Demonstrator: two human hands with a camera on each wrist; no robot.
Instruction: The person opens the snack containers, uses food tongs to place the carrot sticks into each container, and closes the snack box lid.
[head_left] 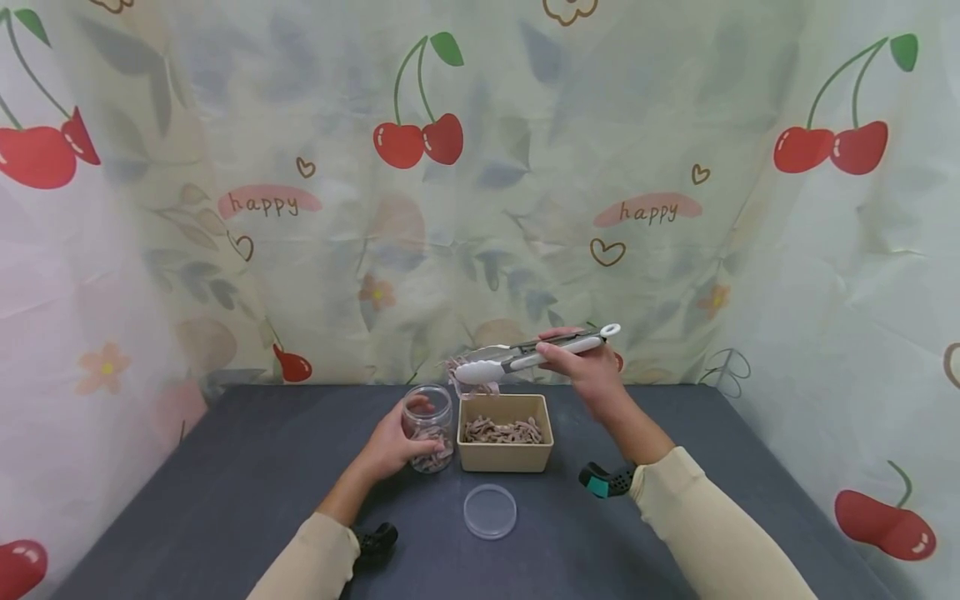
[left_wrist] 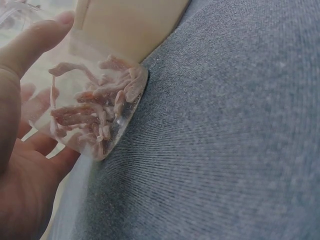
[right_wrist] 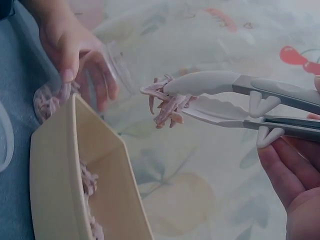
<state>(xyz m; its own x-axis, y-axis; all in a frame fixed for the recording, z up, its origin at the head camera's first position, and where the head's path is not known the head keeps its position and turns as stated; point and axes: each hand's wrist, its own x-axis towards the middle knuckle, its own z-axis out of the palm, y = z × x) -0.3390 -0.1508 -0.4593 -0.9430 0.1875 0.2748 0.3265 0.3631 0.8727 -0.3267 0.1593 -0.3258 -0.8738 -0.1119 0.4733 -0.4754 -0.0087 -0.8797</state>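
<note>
My left hand [head_left: 393,442] grips a clear jar [head_left: 429,408] round its side, standing upright on the table with some pinkish-brown strips [left_wrist: 95,100] at its bottom. In my right hand [head_left: 588,371] is a pair of white and grey tongs [head_left: 517,358], raised above the beige box. A bunch of the strips [right_wrist: 167,102] is pinched between the tong tips, with some ends dangling. The beige box [head_left: 506,457] stands just right of the jar and holds more strips [head_left: 502,431] on its floor. The jar's mouth is uncovered.
A round clear lid [head_left: 490,512] lies flat on the dark table [head_left: 225,500] in front of the box. Behind the table hangs a printed curtain [head_left: 480,208] with cherries, and it also runs along both sides.
</note>
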